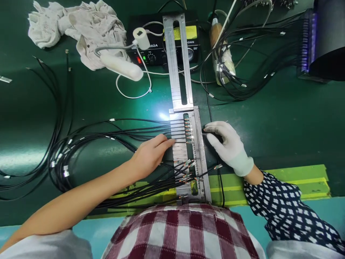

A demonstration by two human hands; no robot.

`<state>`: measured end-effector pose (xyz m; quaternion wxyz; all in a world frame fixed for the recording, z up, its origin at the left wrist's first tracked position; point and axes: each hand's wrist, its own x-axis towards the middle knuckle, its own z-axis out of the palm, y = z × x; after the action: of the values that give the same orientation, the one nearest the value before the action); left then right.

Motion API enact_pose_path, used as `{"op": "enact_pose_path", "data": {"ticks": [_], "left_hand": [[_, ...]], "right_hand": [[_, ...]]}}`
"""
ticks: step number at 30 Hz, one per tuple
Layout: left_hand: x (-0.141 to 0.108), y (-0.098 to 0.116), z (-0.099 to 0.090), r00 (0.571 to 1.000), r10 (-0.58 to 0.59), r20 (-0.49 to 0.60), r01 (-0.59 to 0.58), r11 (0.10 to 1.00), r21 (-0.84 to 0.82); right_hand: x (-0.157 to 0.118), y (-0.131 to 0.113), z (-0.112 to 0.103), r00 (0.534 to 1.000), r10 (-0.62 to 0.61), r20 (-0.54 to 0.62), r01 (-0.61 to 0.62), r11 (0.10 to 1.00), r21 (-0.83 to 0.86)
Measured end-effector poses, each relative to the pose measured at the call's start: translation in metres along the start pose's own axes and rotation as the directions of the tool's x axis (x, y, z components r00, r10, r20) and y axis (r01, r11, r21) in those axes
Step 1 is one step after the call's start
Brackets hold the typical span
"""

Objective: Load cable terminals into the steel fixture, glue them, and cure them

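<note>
My bare left hand (151, 154) is at the left edge of a slotted metal fixture (197, 144). Its thumb and forefinger pinch a thin black cable (180, 142) lying across the fixture. Just above, several cables (151, 121) lie side by side over it, their stripped ends with small metal terminals (188, 128) at the slot. My right hand (228, 145), in a white glove, is beside the fixture's right edge. Its fingers are bent toward the thumb, and what is between the tips is too small to make out. Loose cable ends (188, 176) cross the fixture's lower part.
Behind the fixture stands a black control box (156, 54) with lit switches. A white gooseneck lamp (122, 66) shines on the work. Crumpled cloths (94, 25) lie back left; a wooden-handled tool (215, 34) and more cables (258, 81) are back right. Looped cables (60, 158) spread left.
</note>
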<state>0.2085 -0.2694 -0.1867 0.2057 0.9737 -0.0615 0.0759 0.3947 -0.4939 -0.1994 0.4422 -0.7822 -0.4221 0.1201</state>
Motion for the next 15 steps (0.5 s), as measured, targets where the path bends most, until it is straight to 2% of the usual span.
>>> {"op": "enact_pose_path", "data": {"ticks": [3, 6, 10, 15], "left_hand": [[0.004, -0.003, -0.006, 0.995, 0.059, 0.078, -0.064, 0.996, 0.057], [0.010, -0.004, -0.010, 0.987, 0.114, 0.110, -0.127, 0.984, 0.121], [0.016, -0.005, -0.012, 0.978, 0.194, 0.082, -0.207, 0.957, 0.204], [0.015, -0.001, -0.011, 0.969, 0.245, 0.039, -0.247, 0.935, 0.256]], "right_hand": [[0.000, 0.000, 0.000, 1.000, 0.000, 0.004, 0.000, 1.000, -0.003], [0.000, 0.001, 0.000, 1.000, -0.004, 0.005, 0.004, 1.000, -0.006], [0.000, 0.001, 0.000, 1.000, -0.011, 0.003, 0.011, 1.000, -0.003], [0.000, 0.001, 0.000, 1.000, -0.012, 0.005, 0.012, 1.000, 0.001]]}}
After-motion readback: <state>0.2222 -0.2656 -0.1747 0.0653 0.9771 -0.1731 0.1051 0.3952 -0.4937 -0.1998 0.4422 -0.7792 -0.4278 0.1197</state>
